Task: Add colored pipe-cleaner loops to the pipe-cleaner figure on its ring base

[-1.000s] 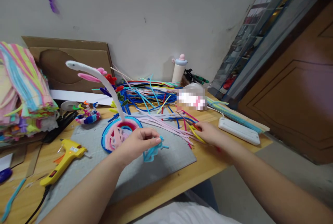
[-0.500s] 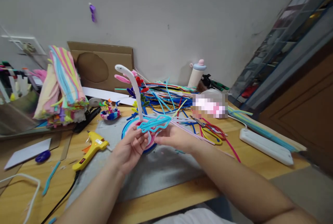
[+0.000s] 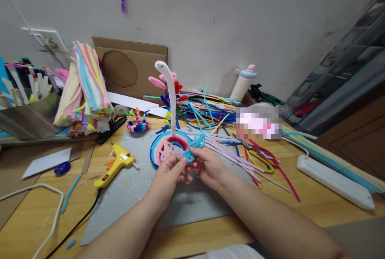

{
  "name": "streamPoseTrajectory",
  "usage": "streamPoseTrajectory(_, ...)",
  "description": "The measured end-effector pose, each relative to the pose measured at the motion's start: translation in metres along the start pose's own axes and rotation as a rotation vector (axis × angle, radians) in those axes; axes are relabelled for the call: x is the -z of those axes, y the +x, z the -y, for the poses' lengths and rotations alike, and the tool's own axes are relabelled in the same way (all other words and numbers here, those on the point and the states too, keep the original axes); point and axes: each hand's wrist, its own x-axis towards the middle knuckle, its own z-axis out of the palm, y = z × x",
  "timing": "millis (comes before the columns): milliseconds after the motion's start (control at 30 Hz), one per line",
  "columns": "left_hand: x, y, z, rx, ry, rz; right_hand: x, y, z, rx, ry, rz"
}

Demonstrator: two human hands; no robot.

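A bent light-blue pipe cleaner shape [image 3: 198,140] is pinched between both my hands, over the near side of the mat. My left hand [image 3: 173,171] grips its lower left end with curled fingers. Thumb and fingers of my right hand [image 3: 209,166] close on its middle. Just behind them lies a round base of coiled pipe cleaners [image 3: 155,146] in blue, white, pink and red, with a pale pink looped piece [image 3: 167,151] on it. A white fuzzy stem [image 3: 172,110] with a curved top rises from its back edge. My hands cover the base's front right part.
A yellow glue gun [image 3: 116,166] lies on the grey cutting mat [image 3: 132,207] at left. Scissors [image 3: 255,156] and loose pink pipe cleaners [image 3: 222,150] lie to the right, near a white power strip [image 3: 333,183]. Behind are a pipe cleaner pile [image 3: 207,106] and a bottle [image 3: 243,84].
The light-blue shape has moved off the base, right and nearer to me, and is turned in my fingers. More of the base shows. The whole view has shifted.
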Motion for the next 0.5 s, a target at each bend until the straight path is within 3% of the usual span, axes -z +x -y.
streamPoseTrajectory(200, 0.0006, 0.0004, -0.0007, 0.025, 0.126, 0.008, -0.0012, -0.0021, -0.0026, 0.125, -0.218, -0.005)
streamPoseTrajectory(333, 0.002, 0.0006, 0.0011, 0.06, 0.093, -0.015, 0.0022, -0.0006, -0.0058, 0.173, -0.31, -0.033)
streamPoseTrajectory(500, 0.0021, 0.0016, 0.0001, 0.025, 0.078, -0.083, 0.0031, 0.001, -0.0021, 0.229, -0.233, -0.022)
